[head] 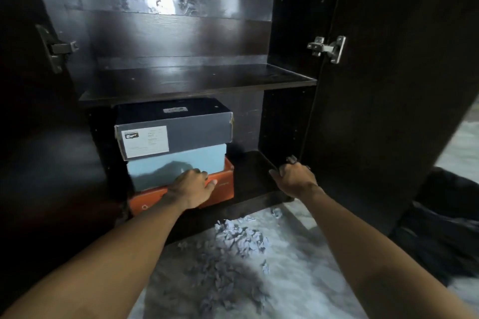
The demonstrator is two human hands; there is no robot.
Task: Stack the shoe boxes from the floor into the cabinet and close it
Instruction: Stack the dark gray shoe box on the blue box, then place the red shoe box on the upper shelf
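Observation:
Three shoe boxes are stacked on the left of the dark cabinet's bottom shelf (255, 163): an orange box (223, 186) at the bottom, a light blue box (166, 166) on it, a dark navy box (181, 129) with a white label on top. My left hand (193, 188) lies flat against the front of the blue and orange boxes. My right hand (294, 176) hovers over the free right side of the bottom shelf, fingers loosely curled around nothing. Both cabinet doors stand open.
The right door (388, 85) stands open close beside my right hand, its metal hinge (328, 48) above. The upper shelf (197, 80) holds nothing. Crumpled paper (241, 235) lies on the pale marble floor before the cabinet. A dark bag (445, 215) sits at right.

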